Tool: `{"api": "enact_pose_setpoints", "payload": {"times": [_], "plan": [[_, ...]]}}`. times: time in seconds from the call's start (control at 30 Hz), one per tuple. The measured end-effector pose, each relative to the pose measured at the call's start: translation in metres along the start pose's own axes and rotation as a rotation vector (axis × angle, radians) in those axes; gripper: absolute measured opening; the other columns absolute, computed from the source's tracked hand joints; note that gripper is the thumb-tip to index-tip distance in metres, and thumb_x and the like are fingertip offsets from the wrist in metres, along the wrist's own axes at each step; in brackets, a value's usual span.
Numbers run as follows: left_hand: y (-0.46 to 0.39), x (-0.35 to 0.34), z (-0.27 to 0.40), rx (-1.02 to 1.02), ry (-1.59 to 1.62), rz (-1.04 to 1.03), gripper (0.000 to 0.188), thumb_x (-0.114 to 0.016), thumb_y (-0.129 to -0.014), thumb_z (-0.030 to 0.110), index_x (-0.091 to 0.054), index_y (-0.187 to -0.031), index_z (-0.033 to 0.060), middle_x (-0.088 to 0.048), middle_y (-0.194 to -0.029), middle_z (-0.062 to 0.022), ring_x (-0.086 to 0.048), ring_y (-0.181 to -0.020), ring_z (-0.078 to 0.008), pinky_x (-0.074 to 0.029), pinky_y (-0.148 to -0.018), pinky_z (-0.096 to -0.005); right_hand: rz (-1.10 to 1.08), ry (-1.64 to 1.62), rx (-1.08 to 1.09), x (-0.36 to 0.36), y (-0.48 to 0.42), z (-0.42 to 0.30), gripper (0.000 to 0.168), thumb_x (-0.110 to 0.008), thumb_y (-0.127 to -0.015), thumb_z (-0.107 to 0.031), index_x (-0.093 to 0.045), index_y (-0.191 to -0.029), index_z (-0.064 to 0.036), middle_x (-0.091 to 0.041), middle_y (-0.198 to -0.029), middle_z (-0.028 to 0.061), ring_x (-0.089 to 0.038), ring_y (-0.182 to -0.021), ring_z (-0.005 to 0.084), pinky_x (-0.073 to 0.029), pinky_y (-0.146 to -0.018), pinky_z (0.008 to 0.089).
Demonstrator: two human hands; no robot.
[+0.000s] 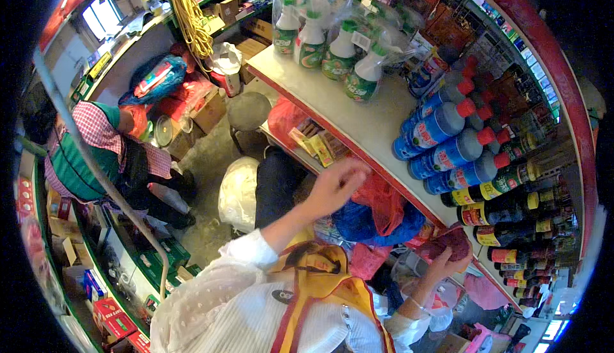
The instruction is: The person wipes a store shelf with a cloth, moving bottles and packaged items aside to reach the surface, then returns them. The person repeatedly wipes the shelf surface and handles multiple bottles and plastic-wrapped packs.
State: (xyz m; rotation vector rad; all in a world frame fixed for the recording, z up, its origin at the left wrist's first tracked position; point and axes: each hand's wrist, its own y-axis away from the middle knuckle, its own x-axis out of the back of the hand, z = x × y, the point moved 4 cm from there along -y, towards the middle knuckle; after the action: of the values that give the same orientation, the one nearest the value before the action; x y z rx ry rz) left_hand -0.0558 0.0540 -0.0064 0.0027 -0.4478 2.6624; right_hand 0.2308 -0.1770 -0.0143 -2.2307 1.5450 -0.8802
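Observation:
My left hand is at the red front edge of a shelf, its fingers loosely curled and nothing visible in them. Lower right, my right hand grips a dark red cloth against the same edge. On the shelf stand spray bottles in clear plastic bags, blue bottles with red caps and a row of dark sauce bottles. A red plastic bag and a blue bag hang or lie below the edge between my hands.
A co-worker in a checked shirt and green apron bends over at the left. Nearby are a round stool, a cream plastic-wrapped bundle and cardboard boxes. A curved pole crosses the left side, before shelves with packaged goods.

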Motion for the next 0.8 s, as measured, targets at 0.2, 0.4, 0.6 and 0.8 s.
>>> {"api": "enact_pose_setpoints", "payload": {"times": [0.2,0.4,0.6,0.8], "plan": [[0.072,-0.054,-0.001,0.366,0.681,-0.286,0.054,-0.06,-0.092,0.025,-0.037,-0.138,0.0063,-0.056,-0.12,-0.0057,-0.053,-0.109,-0.0156,-0.042,-0.095,-0.0299,-0.761,-0.121,0.036,-0.084,0.042,-0.144,0.052,-0.059,-0.084,-0.01,-0.043,-0.133,-0.004,-0.045,-0.135,0.0175,-0.05,-0.118,0.0279,-0.045,-0.094,0.0377],[0.049,0.009,-0.022,0.195,0.213,0.142,0.062,-0.062,-0.089,0.027,-0.032,-0.138,0.0035,-0.049,-0.132,-0.0148,-0.054,-0.114,-0.0282,-0.044,-0.095,-0.0368,-0.719,0.098,0.168,-0.08,0.007,-0.132,0.02,-0.057,-0.087,-0.01,-0.061,-0.106,-0.004,-0.061,-0.108,0.0169,-0.058,-0.103,0.0327,-0.047,-0.088,0.0408],[-0.026,0.039,0.05,-0.017,-0.704,0.241,0.065,-0.069,-0.077,0.027,-0.041,-0.134,0.0123,-0.049,-0.125,-0.0205,-0.053,-0.11,-0.0388,-0.046,-0.091,-0.0436,-0.522,0.324,0.326,-0.06,-0.012,-0.07,0.012,-0.055,-0.089,-0.012,-0.061,-0.093,-0.002,-0.061,-0.089,0.0151,-0.057,-0.084,0.0341,-0.045,-0.075,0.0425],[-0.054,-0.021,0.007,-0.408,-1.248,0.035,0.043,-0.06,-0.081,0.031,-0.057,-0.121,0.017,-0.056,-0.115,-0.0122,-0.054,-0.109,-0.0292,-0.043,-0.091,-0.0438,-0.338,0.391,0.391,-0.052,-0.02,-0.041,0.016,-0.052,-0.09,-0.014,-0.06,-0.087,-0.002,-0.058,-0.081,0.0155,-0.054,-0.078,0.0349,-0.042,-0.071,0.0455]]}}
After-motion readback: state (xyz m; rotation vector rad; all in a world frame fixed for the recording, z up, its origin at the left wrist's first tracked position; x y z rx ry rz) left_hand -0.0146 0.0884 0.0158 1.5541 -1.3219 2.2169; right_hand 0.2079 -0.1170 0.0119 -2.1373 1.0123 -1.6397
